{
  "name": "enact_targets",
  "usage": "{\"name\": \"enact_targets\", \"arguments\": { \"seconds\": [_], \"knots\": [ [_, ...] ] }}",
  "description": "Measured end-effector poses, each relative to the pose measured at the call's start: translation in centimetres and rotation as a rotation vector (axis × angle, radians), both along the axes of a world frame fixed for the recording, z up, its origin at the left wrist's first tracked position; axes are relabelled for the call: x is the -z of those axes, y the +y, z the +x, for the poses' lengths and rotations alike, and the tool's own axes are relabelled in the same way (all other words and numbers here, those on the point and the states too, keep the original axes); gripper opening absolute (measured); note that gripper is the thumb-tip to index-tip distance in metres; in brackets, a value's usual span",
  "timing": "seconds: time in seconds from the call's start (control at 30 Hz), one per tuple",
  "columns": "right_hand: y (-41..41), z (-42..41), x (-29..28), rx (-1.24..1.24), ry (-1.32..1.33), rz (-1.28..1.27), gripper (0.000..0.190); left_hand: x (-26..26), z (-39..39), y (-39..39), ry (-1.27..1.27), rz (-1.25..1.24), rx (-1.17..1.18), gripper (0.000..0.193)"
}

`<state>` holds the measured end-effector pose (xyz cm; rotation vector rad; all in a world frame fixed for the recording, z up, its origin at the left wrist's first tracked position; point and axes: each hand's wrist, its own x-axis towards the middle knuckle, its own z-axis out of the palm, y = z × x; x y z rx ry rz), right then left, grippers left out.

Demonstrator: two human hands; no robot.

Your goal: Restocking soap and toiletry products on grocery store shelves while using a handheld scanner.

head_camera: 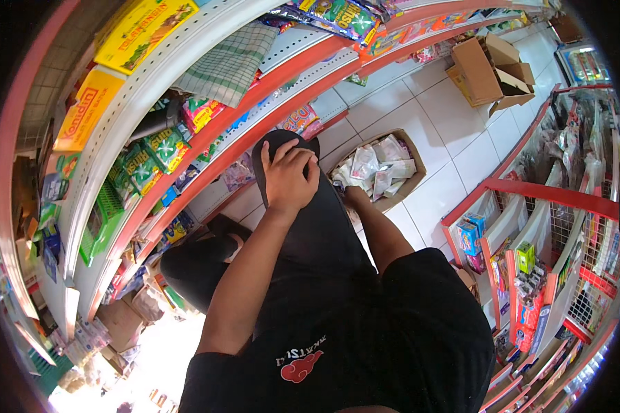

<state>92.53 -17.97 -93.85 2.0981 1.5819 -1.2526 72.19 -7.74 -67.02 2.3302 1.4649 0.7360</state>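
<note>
My left hand [292,178] lies on my raised knee in dark trousers [310,232], fingers spread and holding nothing. My right hand [354,197] reaches down beside the leg to the near end of an open cardboard box [420,173] on the floor. Its fingers are mostly hidden by the box edge and the contents, so a grip cannot be made out. Inside the box lie several pale plastic packets [365,162], loosely heaped.
To the left rise store shelves [206,149] with red edges, holding Rinso detergent packets [163,149], a checked cloth [232,62] and a green plastic basket [101,222]. An opened carton [475,72] stands farther along the tiled floor [434,124]. A red-framed display rack [553,196] borders the right.
</note>
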Motion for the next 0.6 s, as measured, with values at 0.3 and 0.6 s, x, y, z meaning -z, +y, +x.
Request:
{"name": "enact_targets", "arguments": {
  "seconds": [0.3,0.6],
  "knots": [
    [-1.0,2.7,-7.4,0.09,0.099,0.366,0.035,0.4,-5.3,-3.6,-0.162,0.005,-0.039,0.008],
    [5.0,-2.0,-30.3,-0.116,0.317,0.801,0.025,0.8,-12.5,-7.4,-0.496,-0.322,0.054,0.02]
  ]
}}
